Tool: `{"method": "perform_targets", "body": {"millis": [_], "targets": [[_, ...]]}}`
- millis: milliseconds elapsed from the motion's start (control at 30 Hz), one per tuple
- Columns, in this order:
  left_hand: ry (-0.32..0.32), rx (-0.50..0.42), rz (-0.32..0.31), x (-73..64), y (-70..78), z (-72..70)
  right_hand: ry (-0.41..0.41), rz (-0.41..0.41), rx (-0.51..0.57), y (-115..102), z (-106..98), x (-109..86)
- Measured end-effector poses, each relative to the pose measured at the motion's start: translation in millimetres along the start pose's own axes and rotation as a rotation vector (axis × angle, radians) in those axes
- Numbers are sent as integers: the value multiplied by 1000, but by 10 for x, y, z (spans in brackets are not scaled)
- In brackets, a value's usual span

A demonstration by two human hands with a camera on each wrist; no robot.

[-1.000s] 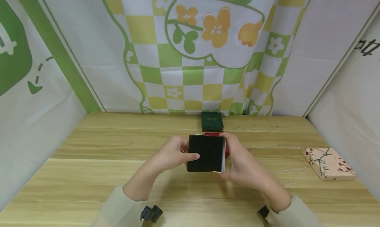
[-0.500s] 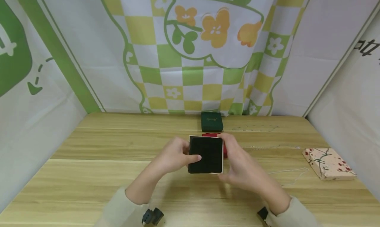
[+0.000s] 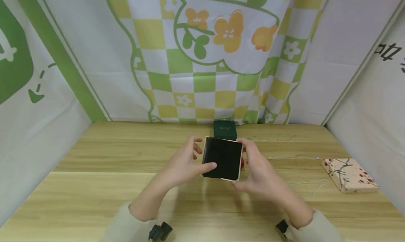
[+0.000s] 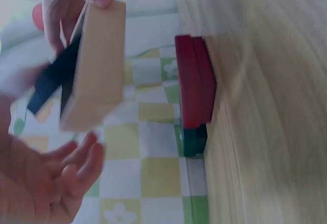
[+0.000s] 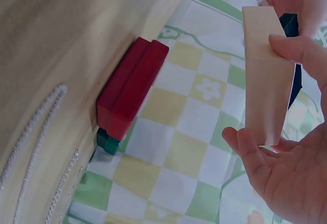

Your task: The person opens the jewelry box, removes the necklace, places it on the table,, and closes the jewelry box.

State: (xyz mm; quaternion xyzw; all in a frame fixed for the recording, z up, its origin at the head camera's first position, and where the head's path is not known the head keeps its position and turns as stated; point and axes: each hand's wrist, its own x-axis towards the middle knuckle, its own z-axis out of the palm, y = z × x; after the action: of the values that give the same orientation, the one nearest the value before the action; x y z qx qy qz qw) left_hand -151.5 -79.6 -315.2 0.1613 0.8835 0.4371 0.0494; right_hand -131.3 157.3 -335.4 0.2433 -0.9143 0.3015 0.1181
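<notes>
A cream, open-topped box (image 5: 265, 81) with a black square pad (image 3: 223, 159) in it is held above the table. My right hand (image 3: 261, 170) grips the box by opposite sides, thumb at the near edge and fingers at the far corner. The thumb of my left hand (image 3: 178, 166) lies on the pad's left part, while its fingers stand apart from the box's left side. In the left wrist view the pad (image 4: 56, 76) is tilted, one end sticking out of the box. Beyond, a red box (image 4: 194, 81) stands on the table, mostly hidden in the head view.
At the table's back stands a dark green box (image 3: 225, 130). A pink box with a floral print (image 3: 350, 175) lies at the right. Several thin silvery chains are spread between, including a necklace (image 3: 294, 157) and a looped chain (image 3: 311, 187). A patterned curtain (image 3: 205, 94) hangs behind.
The cream box has risen slightly and turned a little clockwise in the head view. My left fingers have spread away from its left side, the thumb staying on the pad.
</notes>
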Motion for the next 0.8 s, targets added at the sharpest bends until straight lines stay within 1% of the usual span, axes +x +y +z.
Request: {"method": "perform_targets", "body": {"millis": [67, 133, 200, 233, 300, 467, 600, 700, 800], "targets": [[-96, -87, -10, 11, -46, -38, 0, 12, 31, 3, -31, -1], [-179, -142, 4, 29, -82, -63, -8, 28, 63, 4, -62, -4], [-239, -185, 28, 47, -102, -74, -12, 41, 89, 4, -88, -6], [-252, -196, 36, 56, -105, -75, -15, 46, 105, 5, -98, -6], [-258, -219, 31, 67, -107, -70, -21, 49, 125, 5, -113, -5], [-242, -272, -11, 82, -118, -47, -24, 34, 142, 17, -120, 0], [-244, -309, -6, 99, -146, -18, -35, 18, 153, 26, -122, 1], [-247, -299, 0, 106, -163, -3, -55, 7, 154, 27, -126, 5], [-236, -270, -18, 112, -164, 0, -85, -16, 142, 19, -125, 7]]}}
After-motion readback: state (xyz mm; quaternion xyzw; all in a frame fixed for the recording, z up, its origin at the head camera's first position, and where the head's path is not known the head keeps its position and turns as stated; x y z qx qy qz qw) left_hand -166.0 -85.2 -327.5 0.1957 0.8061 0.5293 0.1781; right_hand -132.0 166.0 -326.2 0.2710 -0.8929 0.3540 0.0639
